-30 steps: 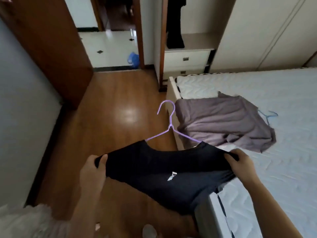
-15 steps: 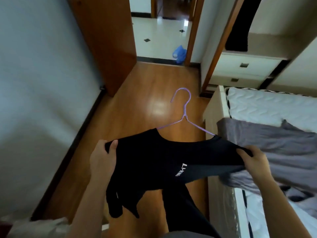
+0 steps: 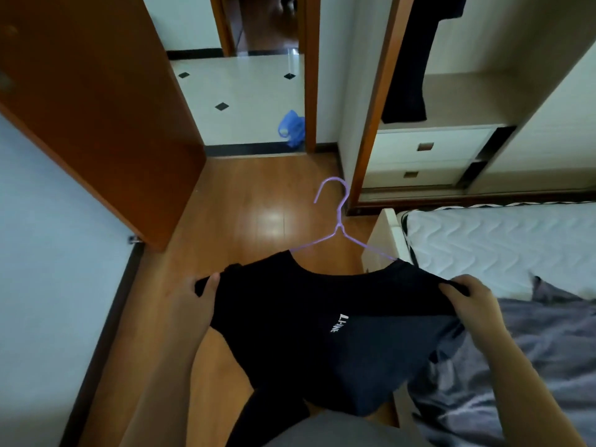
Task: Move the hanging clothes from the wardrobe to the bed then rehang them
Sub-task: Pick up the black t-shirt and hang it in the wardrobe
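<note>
I hold a black shirt [image 3: 309,321] with small white lettering, spread out in front of me above the wooden floor. A purple wire hanger [image 3: 338,221] is inside its neck, hook pointing away toward the wardrobe. My left hand [image 3: 196,298] grips the shirt's left shoulder and my right hand [image 3: 467,301] grips its right shoulder. A grey garment [image 3: 532,350] lies crumpled on the bed [image 3: 483,243] at the right. In the open wardrobe [image 3: 467,91] a dark garment [image 3: 409,59] hangs at the upper right.
An open brown door [image 3: 96,108] stands at the left beside a pale wall. The doorway ahead shows a white tiled floor and a blue bag [image 3: 292,127]. White drawers [image 3: 429,156] sit low in the wardrobe. The bed's footboard corner [image 3: 380,240] juts toward the floor strip.
The view has swung from the bed toward the wardrobe and doorway. Both hands keep their grip on the black shirt, which now hangs over the floor rather than over the bed's corner.
</note>
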`<action>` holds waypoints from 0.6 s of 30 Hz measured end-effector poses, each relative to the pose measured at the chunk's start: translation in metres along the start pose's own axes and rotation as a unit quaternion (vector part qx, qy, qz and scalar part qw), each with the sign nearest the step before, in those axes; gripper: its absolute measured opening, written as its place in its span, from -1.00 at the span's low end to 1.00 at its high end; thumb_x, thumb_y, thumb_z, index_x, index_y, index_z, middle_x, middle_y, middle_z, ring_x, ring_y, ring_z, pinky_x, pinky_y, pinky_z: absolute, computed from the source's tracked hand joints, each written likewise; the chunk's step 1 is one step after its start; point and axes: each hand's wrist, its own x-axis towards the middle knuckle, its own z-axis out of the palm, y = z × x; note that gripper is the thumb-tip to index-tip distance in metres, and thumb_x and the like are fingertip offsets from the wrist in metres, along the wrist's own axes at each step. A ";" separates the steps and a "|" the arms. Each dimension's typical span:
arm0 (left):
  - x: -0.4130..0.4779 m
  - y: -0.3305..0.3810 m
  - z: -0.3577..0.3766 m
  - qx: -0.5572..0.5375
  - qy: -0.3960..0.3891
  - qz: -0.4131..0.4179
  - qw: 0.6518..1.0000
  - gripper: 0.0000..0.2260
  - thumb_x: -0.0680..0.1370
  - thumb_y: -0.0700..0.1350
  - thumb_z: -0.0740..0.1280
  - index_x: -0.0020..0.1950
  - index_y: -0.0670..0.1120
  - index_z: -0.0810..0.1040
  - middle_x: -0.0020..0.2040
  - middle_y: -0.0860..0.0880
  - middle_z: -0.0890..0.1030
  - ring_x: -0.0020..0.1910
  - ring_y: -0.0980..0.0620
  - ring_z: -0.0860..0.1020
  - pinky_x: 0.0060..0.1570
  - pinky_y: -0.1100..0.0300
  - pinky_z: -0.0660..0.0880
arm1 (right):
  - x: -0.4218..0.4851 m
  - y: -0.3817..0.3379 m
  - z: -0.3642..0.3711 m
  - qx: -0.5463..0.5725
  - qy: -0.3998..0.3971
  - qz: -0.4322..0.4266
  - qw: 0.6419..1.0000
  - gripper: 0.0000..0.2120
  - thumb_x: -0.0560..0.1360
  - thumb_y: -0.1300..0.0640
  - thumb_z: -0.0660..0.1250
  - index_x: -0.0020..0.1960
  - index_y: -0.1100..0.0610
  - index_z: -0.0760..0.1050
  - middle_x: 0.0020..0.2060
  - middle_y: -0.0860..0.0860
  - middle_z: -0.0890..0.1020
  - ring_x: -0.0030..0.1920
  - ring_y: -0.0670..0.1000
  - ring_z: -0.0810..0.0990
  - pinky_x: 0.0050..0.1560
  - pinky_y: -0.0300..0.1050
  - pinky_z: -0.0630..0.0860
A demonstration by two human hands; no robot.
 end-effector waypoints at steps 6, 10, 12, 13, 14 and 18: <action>0.145 0.014 0.007 -0.018 0.001 -0.023 1.000 -0.69 0.54 0.07 0.18 -0.04 -0.18 0.48 -0.17 -0.14 0.54 -0.15 -0.09 0.52 -0.21 0.08 0.41 | 0.103 -0.083 0.067 -0.024 -0.019 -0.010 0.999 -0.89 0.49 0.18 0.28 -0.09 0.23 0.50 -0.19 0.15 0.54 -0.14 0.12 0.46 -0.15 -0.08 0.31; 0.243 0.044 0.000 0.007 -0.003 -0.011 1.000 -0.80 0.57 0.01 0.16 -0.06 -0.13 0.37 -0.22 -0.06 0.45 -0.17 -0.06 0.44 -0.23 0.09 0.36 | 0.165 -0.150 0.100 -0.022 -0.016 -0.021 0.999 -0.93 0.49 0.18 0.28 -0.12 0.19 0.47 -0.19 0.15 0.54 -0.11 0.14 0.48 -0.14 -0.08 0.32; 0.291 0.065 0.003 0.019 -0.009 -0.002 1.000 -0.77 0.58 0.03 0.14 -0.07 -0.14 0.37 -0.21 -0.08 0.44 -0.15 -0.10 0.44 -0.15 0.05 0.38 | 0.196 -0.179 0.107 -0.025 -0.011 -0.038 0.999 -0.95 0.49 0.17 0.28 -0.11 0.16 0.47 -0.18 0.11 0.54 -0.09 0.11 0.48 -0.11 -0.09 0.30; 0.314 0.073 0.007 0.026 -0.012 0.006 1.000 -0.76 0.58 0.03 0.14 -0.07 -0.15 0.37 -0.21 -0.09 0.44 -0.16 -0.12 0.45 -0.16 0.04 0.38 | 0.211 -0.189 0.109 -0.032 -0.010 -0.041 0.999 -0.96 0.50 0.17 0.28 -0.10 0.14 0.46 -0.18 0.09 0.54 -0.09 0.09 0.47 -0.11 -0.10 0.29; 0.334 0.084 0.012 0.034 -0.015 0.014 0.999 -0.75 0.58 0.03 0.14 -0.07 -0.15 0.38 -0.21 -0.09 0.44 -0.18 -0.12 0.46 -0.20 0.05 0.38 | 0.224 -0.196 0.110 -0.042 -0.011 -0.039 0.998 -0.96 0.50 0.16 0.28 -0.10 0.13 0.45 -0.19 0.08 0.52 -0.10 0.08 0.46 -0.13 -0.11 0.29; 0.391 0.137 0.050 0.047 -0.049 0.064 0.996 -0.78 0.58 0.03 0.12 -0.05 -0.12 0.38 -0.25 -0.01 0.42 -0.28 0.01 0.42 -0.36 0.14 0.32 | 0.272 -0.200 0.098 -0.043 -0.003 -0.014 0.999 -0.90 0.51 0.15 0.27 -0.14 0.17 0.46 -0.31 0.03 0.51 -0.22 0.08 0.46 -0.32 -0.14 0.34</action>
